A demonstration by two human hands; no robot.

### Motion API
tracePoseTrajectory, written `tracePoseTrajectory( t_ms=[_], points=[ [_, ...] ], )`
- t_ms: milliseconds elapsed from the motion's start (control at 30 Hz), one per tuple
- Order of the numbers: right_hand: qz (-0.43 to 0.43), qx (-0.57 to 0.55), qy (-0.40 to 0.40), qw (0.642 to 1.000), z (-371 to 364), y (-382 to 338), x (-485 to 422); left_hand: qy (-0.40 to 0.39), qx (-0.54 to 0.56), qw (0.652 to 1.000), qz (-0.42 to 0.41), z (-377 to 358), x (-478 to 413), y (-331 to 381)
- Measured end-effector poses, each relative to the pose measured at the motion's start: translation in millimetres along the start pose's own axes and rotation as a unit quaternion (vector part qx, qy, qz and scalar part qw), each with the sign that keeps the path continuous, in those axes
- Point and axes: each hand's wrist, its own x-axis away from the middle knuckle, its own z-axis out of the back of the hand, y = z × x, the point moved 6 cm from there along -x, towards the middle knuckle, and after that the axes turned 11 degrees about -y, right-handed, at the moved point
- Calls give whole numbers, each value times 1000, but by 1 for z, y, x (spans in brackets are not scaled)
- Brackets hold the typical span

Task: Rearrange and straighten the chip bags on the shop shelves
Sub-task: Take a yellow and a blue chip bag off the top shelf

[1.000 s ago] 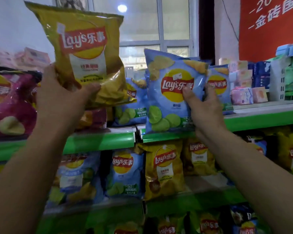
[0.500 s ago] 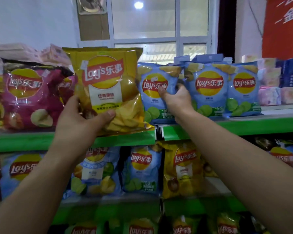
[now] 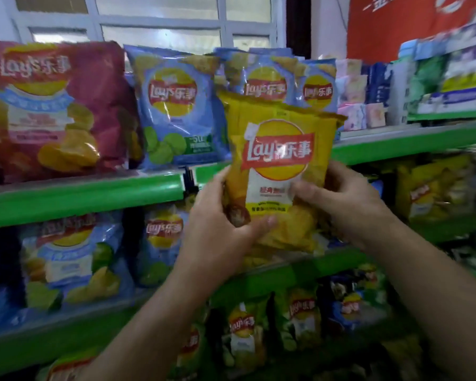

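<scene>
Two hands, left hand (image 3: 217, 229) & right hand (image 3: 349, 204), fingers pinching yellow bag (image 3: 279, 160) lower edges, upright.

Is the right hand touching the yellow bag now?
Touching. The head view shows the right hand with its thumb pressed on the front of the yellow bag and its fingers wrapped behind the bag's edge.

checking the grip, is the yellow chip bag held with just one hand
No, both the left hand and the right hand grip the lower part of the yellow chip bag, one on each side.
</scene>
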Motion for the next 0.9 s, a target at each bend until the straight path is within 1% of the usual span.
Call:
tracePoseTrajectory(
  t_ms=[100,200,267,333,500,600,700,800,900],
  points=[
    [-78,-31,28,996,28,43,30,-49,7,998,31,-53,7,-23],
    [-151,-90,77,981,53,86,55,-103,-3,991,83,-90,18,-50],
    [-178,-126,128,967,67,108,60,-114,-4,987,116,-99,22,-67],
    [-189,-139,164,958,78,125,54,-114,-6,985,131,-101,23,-78],
    [-204,-97,192,955,88,151,17,-110,-42,985,128,-100,18,-87],
    [-215,-56,172,960,86,163,-7,-104,-50,984,136,-104,11,-91],
    [-210,-13,143,967,76,173,-23,-95,-48,987,119,-112,0,-91],
    [-205,43,129,969,73,184,-22,-93,-62,988,103,-130,-11,-94],
    [-168,115,140,969,92,188,-3,-89,-35,988,124,-153,-9,-104]
  ],
)
